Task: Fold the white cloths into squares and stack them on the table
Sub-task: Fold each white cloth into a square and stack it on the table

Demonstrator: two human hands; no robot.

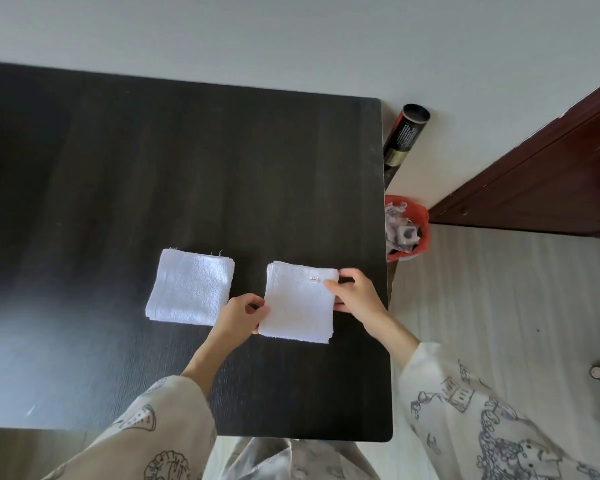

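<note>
The white terry cloth folded into a square with a small red-and-white label [298,303] lies flat near the right edge of the dark wood-grain worktop [187,168], towards its near side. Both hands hold it at opposite sides: the left hand [244,315] pinches its left edge between thumb and curled fingers, and the right hand [352,294] grips its right edge near the far corner, fingers curled over the top by the label. Holding it on both sides at once suits keeping the layers together, probably to square them up or to lift the whole piece without it falling open.

Just to its left, apart from it by a strip of bare worktop, rests a second folded white terry cloth square [191,287], untouched, with a few loose threads at its far edge. It appears already finished, so it is the likely base for the stack. Both cloths look soft and looped in texture, with thick layered edges and slightly rounded corners; they would sag if held by one corner.

Beyond the worktop's right edge stand an orange bin of crumpled grey scraps [407,228] and a black cylindrical tube with printed text [404,136] leaning by the pale wall. A reddish-brown wooden door [548,181] lies further right.
</note>
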